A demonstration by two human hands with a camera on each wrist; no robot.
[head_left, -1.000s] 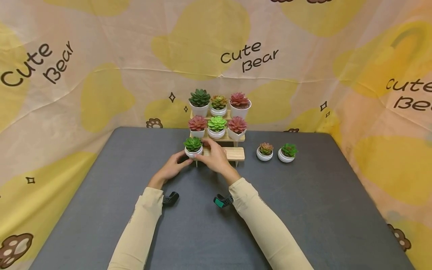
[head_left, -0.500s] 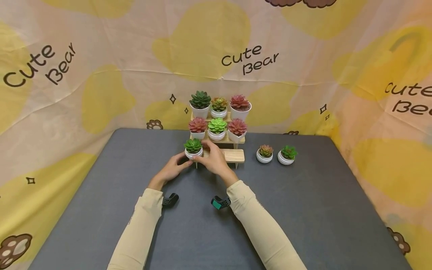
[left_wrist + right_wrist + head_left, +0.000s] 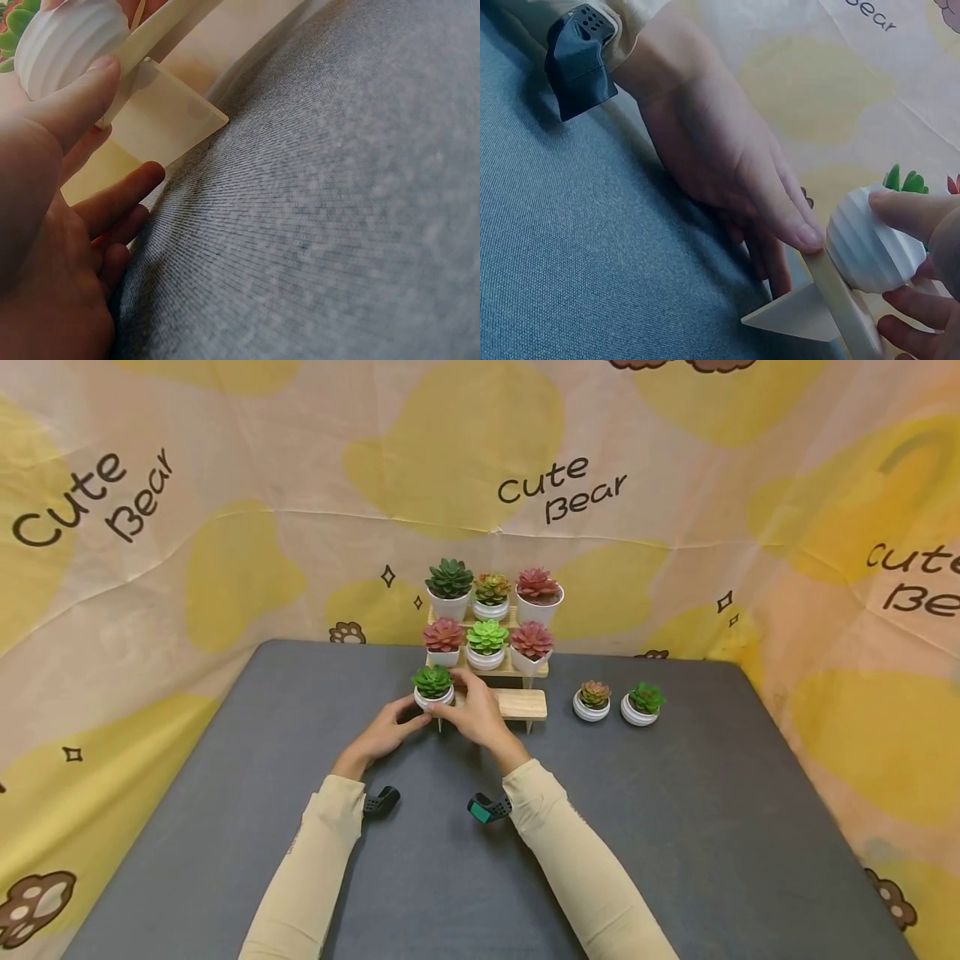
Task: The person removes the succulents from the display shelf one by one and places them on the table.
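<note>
Right hand [image 3: 477, 714] round pot [image 3: 434, 700], left hand [image 3: 382, 732] at shelf edge [image 3: 842, 304], grip unclear.

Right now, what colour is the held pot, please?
The pot is white, with ridges; it shows best in the right wrist view.

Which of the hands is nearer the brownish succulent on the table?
Right. The right hand, holding a green succulent, is left of the brownish succulent; the left hand is farther left, gripping the lowest shelf.
</note>
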